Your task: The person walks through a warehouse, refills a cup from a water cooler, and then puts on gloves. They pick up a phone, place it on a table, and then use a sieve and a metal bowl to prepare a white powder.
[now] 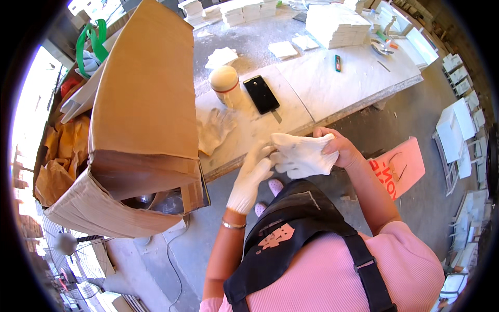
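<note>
A white knit work glove [304, 156] hangs in front of me, just past the table's near edge. My bare right hand [340, 148] pinches it at the cuff, thumb on top. My left hand [250, 177] wears a matching white glove, with a bracelet below its cuff. Its bent fingers meet the loose glove's finger end and look closed on it; the exact contact is partly hidden. On the table beyond lie another pale, crumpled glove [217, 130], a black phone [261, 94] and an upright jar with a cream lid [224, 83].
A large open cardboard box [145, 88] holding brown paper rises at my left. The stone-topped table [291, 88] carries stacked white tiles [338, 26] and a small teal lighter-like object [338, 63]. A standing fan [66, 243] is at lower left, an orange-pink bag [403, 164] at right.
</note>
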A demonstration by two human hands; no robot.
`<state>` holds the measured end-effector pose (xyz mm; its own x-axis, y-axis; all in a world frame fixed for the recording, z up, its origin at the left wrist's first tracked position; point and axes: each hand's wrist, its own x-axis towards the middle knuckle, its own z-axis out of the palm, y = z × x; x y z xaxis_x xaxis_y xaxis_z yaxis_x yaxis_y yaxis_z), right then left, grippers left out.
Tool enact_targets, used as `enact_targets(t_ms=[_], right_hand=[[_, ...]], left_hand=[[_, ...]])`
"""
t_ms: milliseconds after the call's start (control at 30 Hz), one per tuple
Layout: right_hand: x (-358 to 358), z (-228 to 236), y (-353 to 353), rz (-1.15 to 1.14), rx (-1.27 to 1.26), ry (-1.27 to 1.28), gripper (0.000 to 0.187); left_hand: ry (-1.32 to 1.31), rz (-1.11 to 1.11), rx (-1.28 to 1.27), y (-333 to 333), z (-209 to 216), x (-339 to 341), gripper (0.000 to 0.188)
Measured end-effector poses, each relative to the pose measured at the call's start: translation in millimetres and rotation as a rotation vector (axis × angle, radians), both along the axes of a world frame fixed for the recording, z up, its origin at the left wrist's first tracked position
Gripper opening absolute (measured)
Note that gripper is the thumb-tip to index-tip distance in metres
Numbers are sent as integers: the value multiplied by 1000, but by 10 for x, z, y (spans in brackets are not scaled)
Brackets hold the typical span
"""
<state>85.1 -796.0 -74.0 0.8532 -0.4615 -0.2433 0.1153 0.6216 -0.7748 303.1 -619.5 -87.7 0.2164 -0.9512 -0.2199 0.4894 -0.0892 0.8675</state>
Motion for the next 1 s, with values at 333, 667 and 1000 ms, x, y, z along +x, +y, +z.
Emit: enact_targets(t_ms=[333, 667, 1000], right_hand=[[-666, -153, 548, -286, -122, 278, 24], [-655, -347, 844, -111, -211, 251, 20], [-1196, -385, 975, 184, -631, 177, 34]], left_hand=[[400, 25, 78, 132, -731, -462, 27], [-321, -131, 208, 455, -119, -868, 37], [-574, -78, 311, 573, 94, -1795, 48]])
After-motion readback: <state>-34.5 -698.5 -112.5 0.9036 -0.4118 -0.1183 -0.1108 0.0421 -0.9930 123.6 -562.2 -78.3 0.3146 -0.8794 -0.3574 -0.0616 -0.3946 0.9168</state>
